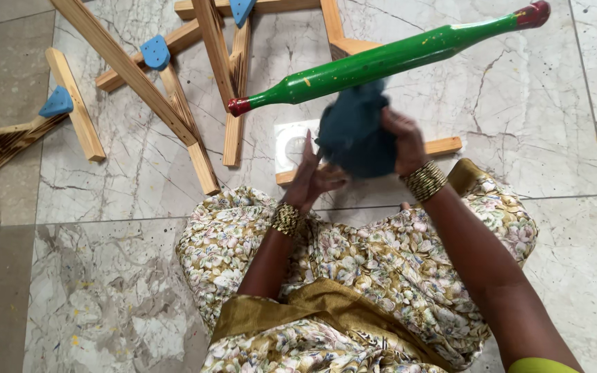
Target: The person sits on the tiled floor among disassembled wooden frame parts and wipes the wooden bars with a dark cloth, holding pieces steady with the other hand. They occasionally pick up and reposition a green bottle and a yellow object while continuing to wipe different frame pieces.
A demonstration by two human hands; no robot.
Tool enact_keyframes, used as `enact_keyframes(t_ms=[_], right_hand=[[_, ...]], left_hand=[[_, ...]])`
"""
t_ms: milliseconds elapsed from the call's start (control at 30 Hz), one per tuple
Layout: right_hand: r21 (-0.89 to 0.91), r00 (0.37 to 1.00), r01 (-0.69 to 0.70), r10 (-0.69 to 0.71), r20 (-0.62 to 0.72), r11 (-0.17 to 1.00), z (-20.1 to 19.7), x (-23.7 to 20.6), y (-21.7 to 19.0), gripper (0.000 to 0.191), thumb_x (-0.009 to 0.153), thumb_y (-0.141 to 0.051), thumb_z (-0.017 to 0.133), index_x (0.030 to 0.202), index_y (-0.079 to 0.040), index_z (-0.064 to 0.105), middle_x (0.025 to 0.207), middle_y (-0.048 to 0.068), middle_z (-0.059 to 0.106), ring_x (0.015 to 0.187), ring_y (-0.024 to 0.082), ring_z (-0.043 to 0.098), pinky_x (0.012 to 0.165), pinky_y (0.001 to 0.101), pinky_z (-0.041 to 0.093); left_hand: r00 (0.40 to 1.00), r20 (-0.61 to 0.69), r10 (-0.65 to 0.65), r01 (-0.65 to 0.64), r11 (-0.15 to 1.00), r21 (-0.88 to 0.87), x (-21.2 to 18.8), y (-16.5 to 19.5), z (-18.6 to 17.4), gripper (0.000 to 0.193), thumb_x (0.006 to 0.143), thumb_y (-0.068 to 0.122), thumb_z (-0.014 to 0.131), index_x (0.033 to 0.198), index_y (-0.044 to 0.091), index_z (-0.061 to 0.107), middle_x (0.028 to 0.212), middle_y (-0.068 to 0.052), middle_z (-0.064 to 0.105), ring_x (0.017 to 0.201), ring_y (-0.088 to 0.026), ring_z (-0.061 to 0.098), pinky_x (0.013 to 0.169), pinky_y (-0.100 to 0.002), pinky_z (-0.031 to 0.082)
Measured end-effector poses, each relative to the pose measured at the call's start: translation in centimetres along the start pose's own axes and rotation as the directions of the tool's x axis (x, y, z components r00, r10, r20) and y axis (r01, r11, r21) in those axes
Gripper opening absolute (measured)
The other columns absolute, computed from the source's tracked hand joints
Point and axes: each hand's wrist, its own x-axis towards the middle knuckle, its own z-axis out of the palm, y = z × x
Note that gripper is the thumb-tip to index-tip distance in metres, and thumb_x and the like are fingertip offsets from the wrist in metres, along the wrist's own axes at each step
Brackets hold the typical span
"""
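- Right hand [403, 140] was closed on a dark teal cloth [355, 132], bunched at frame centre and blurred.
- Left hand [312, 176] was open, fingers spread, palm against the cloth's lower left edge.
- Cloth pressed up against the underside of a green rolling pin [388, 61], which ran diagonally from centre to upper right.
- Pin: glossy green body, red tips, yellow flecks and scuffs in the paint. What carried its weight was hidden behind the cloth.
- My read, wiping: keep the cloth wrapped round the shaft, stroke along its length, steady the pin so it can't swing.
- Floral fabric [388, 269] covered the lap, lower centre.
- Wooden frames [174, 103] with blue pieces lay on the marble floor [105, 276], upper left.
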Motion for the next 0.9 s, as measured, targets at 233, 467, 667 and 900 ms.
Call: enact_keyframes(t_ms=[233,467,667,900], right_hand=[[-0.684,0.963,0.129,-0.255,-0.085,0.718,0.7,0.3,2.3,0.040,0.103,-0.028,0.071,0.131,-0.001,0.064,0.125,0.015,0.070,0.113,0.023,0.067,0.095,0.0350,0.058],[-0.631,0.806,0.519,-0.084,0.586,0.576,3.7,-1.1,1.7,0.097,0.071,-0.001,0.089,0.151,0.000,0.033,0.136,0.023,0.050,0.125,0.029,0.049,0.100,0.0395,0.044],[-0.514,0.899,0.380,-0.438,0.008,0.769,2.1,0.1,2.7,0.048,0.097,-0.008,0.083,0.133,-0.007,0.051,0.125,0.011,0.063,0.110,0.015,0.066,0.095,0.0296,0.060],[-0.639,0.952,0.288,-0.139,0.274,0.713,3.0,-2.0,3.9,0.069,0.091,-0.024,0.080,0.145,-0.013,0.039,0.132,0.010,0.057,0.119,0.019,0.061,0.101,0.0342,0.055]], left_hand=[[0.883,-0.404,0.237,-0.294,0.952,-0.084,1.9,0.7,1.6,0.050,0.084,0.028,0.081,0.123,0.002,0.063,0.114,-0.016,0.073,0.100,-0.029,0.074,0.089,-0.041,0.064],[0.917,-0.173,0.360,-0.291,0.899,0.326,0.7,1.1,0.0,0.065,0.089,0.022,0.080,0.142,0.002,0.049,0.129,-0.016,0.059,0.117,-0.024,0.061,0.101,-0.037,0.051],[0.956,-0.245,0.161,-0.074,0.941,0.329,0.8,2.3,0.2,0.085,0.093,0.059,0.056,0.161,0.026,0.017,0.144,-0.009,0.052,0.125,-0.022,0.055,0.093,-0.047,0.052],[0.987,-0.095,0.126,-0.130,0.991,-0.039,1.6,-0.4,0.8,0.073,0.099,0.047,0.069,0.150,0.003,0.040,0.135,-0.018,0.061,0.105,-0.027,0.072,0.088,-0.043,0.061]])
